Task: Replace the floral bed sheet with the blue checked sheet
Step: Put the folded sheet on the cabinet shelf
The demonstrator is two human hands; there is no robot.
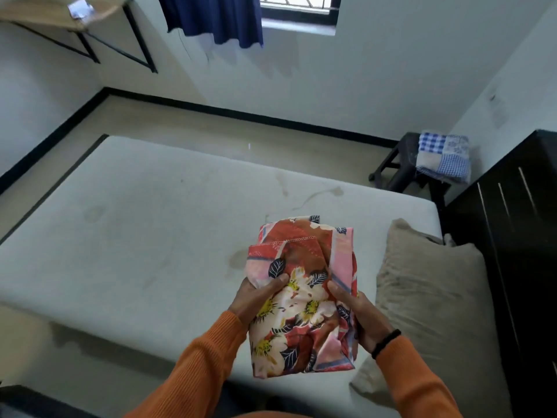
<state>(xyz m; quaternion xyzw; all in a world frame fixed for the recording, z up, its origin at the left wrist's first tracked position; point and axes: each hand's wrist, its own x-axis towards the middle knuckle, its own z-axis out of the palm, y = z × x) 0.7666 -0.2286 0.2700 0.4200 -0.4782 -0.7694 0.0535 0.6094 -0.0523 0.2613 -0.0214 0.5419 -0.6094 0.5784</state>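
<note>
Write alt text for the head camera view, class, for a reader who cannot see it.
Both hands, left hand and right hand, grip a folded floral sheet above a bare mattress. A folded blue checked sheet sits on a dark stool.

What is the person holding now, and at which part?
The folded floral bed sheet, gripped at its two side edges: left hand on the left edge, right hand on the right.

Pillow (428, 285) on mattress (135, 224), stool (401, 164) behind.

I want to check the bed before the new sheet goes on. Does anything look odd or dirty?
Yes. The bare mattress has several brownish stains, most clearly near its far right part, and the pillow also looks soiled.
</note>
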